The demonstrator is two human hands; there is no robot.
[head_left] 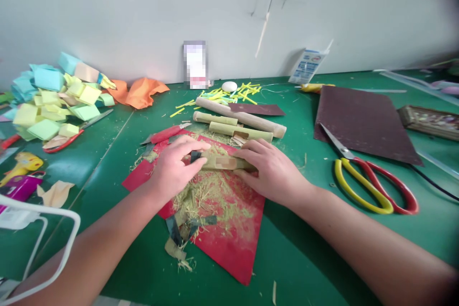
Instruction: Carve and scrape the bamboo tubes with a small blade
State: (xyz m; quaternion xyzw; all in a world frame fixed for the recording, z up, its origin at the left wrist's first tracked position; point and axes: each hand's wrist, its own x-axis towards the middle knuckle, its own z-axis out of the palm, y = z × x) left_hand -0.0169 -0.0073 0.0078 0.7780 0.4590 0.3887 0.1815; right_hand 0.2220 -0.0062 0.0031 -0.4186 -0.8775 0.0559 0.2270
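Bamboo tube [223,162]: matt, smooth-looking. Scissors [347,153]: metal blades [333,140], glossy plast. handles [385,208]. Dk. sheet [358,122]: matt, fine-grit, sandpaper-like. Red sheet [233,254]: matt, ppr.-like, dusty w/ shavings [211,201]. Orange pc. [141,93]: crumpled, matt, ppr. or cloth. Worktop [304,258]: smooth, semi-gloss.

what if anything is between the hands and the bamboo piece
A small dark strip seems to lie between the left hand and the bamboo piece, at its left end; nothing visible blocks the right hand.
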